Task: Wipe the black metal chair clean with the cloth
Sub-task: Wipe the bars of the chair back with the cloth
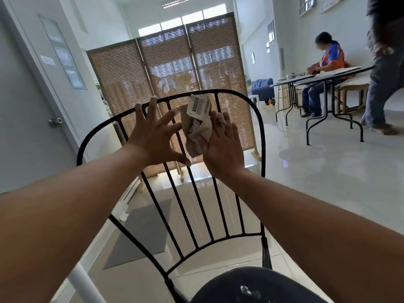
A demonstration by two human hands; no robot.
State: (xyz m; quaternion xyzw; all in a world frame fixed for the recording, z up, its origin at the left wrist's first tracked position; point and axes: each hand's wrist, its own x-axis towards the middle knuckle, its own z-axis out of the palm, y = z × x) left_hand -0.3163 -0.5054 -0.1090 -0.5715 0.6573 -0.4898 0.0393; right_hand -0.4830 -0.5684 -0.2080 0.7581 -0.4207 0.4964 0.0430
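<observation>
Up close, black metal chair [190, 206] with slatted back, right hand [223, 147] pressing crumpled beige cloth [200, 127], left hand [153, 136] splayed.

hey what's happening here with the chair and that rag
A person is wiping the backrest of a black metal chair. Their right hand presses a crumpled beige cloth with a printed tag against the upper bars, fingers mostly straight. The left hand is spread open beside it, fingertips near the top rail. Behind the chair stands a folding screen, and another person sits at a table to the right.
</observation>
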